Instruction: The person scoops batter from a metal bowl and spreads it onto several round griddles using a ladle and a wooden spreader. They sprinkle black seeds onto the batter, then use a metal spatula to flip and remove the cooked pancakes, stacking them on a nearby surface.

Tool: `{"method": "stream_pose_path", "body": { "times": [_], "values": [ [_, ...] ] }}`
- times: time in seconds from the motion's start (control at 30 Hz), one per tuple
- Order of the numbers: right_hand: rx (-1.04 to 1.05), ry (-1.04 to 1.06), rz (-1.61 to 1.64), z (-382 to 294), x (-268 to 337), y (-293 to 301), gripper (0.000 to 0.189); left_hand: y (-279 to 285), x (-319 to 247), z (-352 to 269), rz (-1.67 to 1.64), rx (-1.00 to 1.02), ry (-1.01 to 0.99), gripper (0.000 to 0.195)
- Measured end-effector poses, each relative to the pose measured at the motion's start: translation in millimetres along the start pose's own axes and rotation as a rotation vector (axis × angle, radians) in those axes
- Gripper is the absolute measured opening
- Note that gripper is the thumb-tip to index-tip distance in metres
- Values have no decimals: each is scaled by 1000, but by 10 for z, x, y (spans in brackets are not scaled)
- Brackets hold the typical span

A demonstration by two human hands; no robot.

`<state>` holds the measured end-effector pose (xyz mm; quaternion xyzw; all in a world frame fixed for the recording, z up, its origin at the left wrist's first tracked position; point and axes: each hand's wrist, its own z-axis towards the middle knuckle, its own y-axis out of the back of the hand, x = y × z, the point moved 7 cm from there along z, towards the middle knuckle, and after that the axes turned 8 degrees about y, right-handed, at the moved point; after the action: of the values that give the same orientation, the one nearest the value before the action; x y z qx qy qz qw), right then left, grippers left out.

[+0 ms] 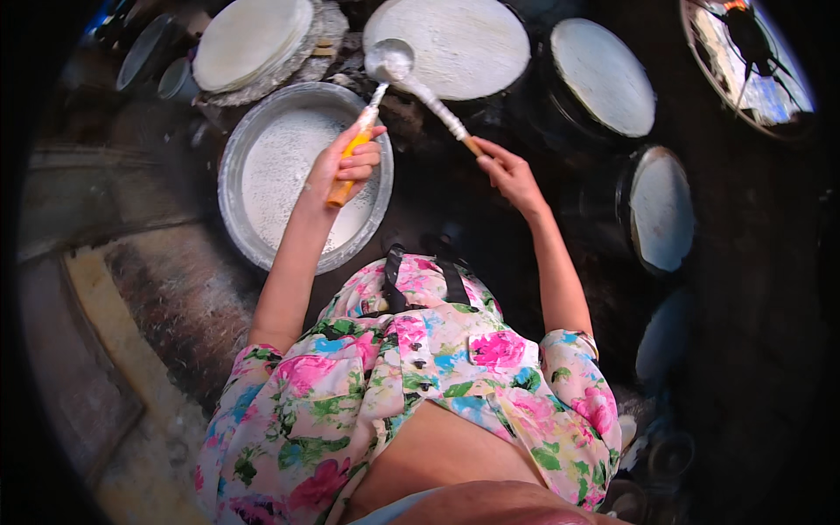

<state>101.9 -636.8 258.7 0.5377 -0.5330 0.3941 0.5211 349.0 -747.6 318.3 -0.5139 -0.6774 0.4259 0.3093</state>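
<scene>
My left hand [348, 164] is closed around the yellow handle of a metal ladle [392, 58], whose round bowl holds some white batter. In my right hand [508, 172] is the bare end of a wooden stick [436, 108] coated with white batter; its far end meets the ladle's bowl. Both tools are over the near left edge of a round, white-covered surface [459, 46]. Below my left hand and forearm stands a wide metal basin [230, 177] of white, speckled batter, partly hidden by them.
Round flat white sheets [252, 42] are piled at the upper left. More round white-topped vessels [607, 75] [663, 210] curve down the right side. A round metal-rimmed thing [689, 59] is at the upper right. Boards [111, 282] lie at the left.
</scene>
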Motion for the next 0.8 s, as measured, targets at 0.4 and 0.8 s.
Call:
{"method": "stream_pose_path", "body": {
  "times": [0.4, 0.8],
  "values": [
    [-99, 287, -43, -324, 473, -273, 46, 339, 268, -454, 21, 28, -109, 43],
    [353, 191, 93, -562, 748, -1269, 60, 1033, 821, -690, 172, -206, -307, 27]
  ]
}}
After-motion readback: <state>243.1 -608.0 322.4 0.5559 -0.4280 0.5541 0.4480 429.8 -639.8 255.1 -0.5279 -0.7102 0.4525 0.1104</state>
